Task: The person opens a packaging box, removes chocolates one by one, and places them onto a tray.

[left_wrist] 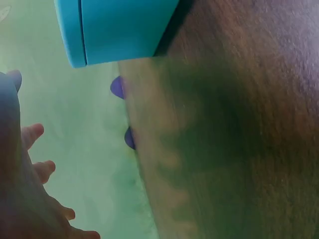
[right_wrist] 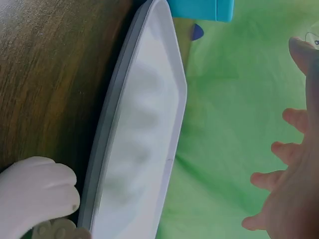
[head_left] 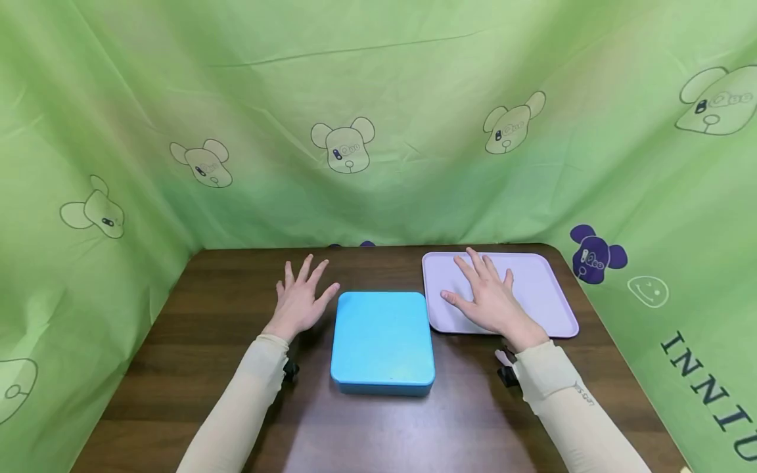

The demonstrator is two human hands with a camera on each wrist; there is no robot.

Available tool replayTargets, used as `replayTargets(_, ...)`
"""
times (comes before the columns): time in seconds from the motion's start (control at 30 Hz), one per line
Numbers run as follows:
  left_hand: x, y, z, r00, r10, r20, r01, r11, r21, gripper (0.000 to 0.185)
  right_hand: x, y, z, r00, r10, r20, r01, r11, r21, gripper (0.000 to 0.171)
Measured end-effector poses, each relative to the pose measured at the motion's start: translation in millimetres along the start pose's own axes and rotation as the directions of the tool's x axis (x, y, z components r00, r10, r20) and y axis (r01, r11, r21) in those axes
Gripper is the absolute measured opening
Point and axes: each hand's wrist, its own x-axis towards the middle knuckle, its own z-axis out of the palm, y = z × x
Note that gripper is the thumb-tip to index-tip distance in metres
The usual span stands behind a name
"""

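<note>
Left hand [head_left: 300, 299] hovers left of blue lidded box [head_left: 382, 341], fingers spread; right hand [head_left: 487, 297], fingers splayed, over lilac tray [head_left: 550, 289] near table's [head_left: 207, 328] far right corner.

Head view: I read bright, even, diffuse light with no hard glare. Soft shadows fall under the blue box [head_left: 382, 343] toward 6 o'clock and beneath both forearms on the table [head_left: 225, 309]. The green cloth [head_left: 378, 98] bows outward at 3 and 9 o'clock, a wide-lens distortion.

Left wrist view: I see it dim and soft; the tabletop grain smears from 12 to 6 o'clock, and the left hand [left_wrist: 25, 199] at 8 o'clock is dark and out of focus.

Right wrist view: brighter; the tray [right_wrist: 144, 124] is washed pale and blurred, the right hand [right_wrist: 291, 189] at 4 o'clock unfocused.
</note>
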Motion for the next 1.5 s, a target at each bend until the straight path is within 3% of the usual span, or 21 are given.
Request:
replayTargets(0.17,-0.6,4.6,-0.8,1.000,0.001,0.004,-0.001,0.999,-0.035,0.074,-1,-2,1,1.000,-0.005,-0.022,0.006,0.999,0.042,0.085)
replayTargets(0.27,-0.4,7.5,-1.7,1.000,-0.008,0.001,0.008,0.998,-0.064,0.074,-1,-4,1,0.998,-0.020,-0.055,0.026,0.992,0.123,0.082)
replayTargets(0.43,-2.2,11.5,-4.4,1.000,-0.020,0.012,0.021,0.993,-0.117,0.075,-2,-9,1,0.994,-0.019,-0.111,0.051,0.955,0.292,0.075)
replayTargets(0.57,-6.7,16.9,-7.4,0.999,-0.013,0.037,0.020,0.982,-0.188,0.079,-6,-13,4,0.991,0.003,-0.137,0.044,0.942,0.333,0.071)
replayTargets(0.77,-12.3,24.9,-7.6,0.999,0.010,0.054,0.008,0.945,-0.327,0.078,-12,-24,4,0.989,0.081,-0.126,-0.016,0.893,0.450,0.064)
replayTargets(0.9,-15.7,30.3,-7.2,0.996,-0.025,0.084,0.059,0.894,-0.443,0.069,-16,-33,0,0.987,0.151,-0.052,-0.098,0.831,0.548,0.066)
replayTargets(1.13,-22.1,39.0,-6.5,0.979,-0.095,0.178,0.192,0.716,-0.671,0.057,-22,-44,0,0.976,0.209,0.065,-0.204,0.758,0.619,0.072)
replayTargets(1.23,-24.5,41.0,-4.7,0.973,-0.109,0.203,0.223,0.666,-0.711,0.056,-24,-48,3,0.974,0.206,0.093,-0.217,0.734,0.644,0.072)
replayTargets(1.33,-26.6,42.0,-2.2,0.971,-0.133,0.200,0.238,0.644,-0.727,0.055,-27,-52,9,0.969,0.214,0.126,-0.243,0.708,0.664,0.073)
replayTargets(1.5,-30.1,41.0,4.1,0.957,-0.190,0.218,0.290,0.635,-0.716,0.055,-32,-58,21,0.958,0.232,0.169,-0.284,0.669,0.687,0.078)
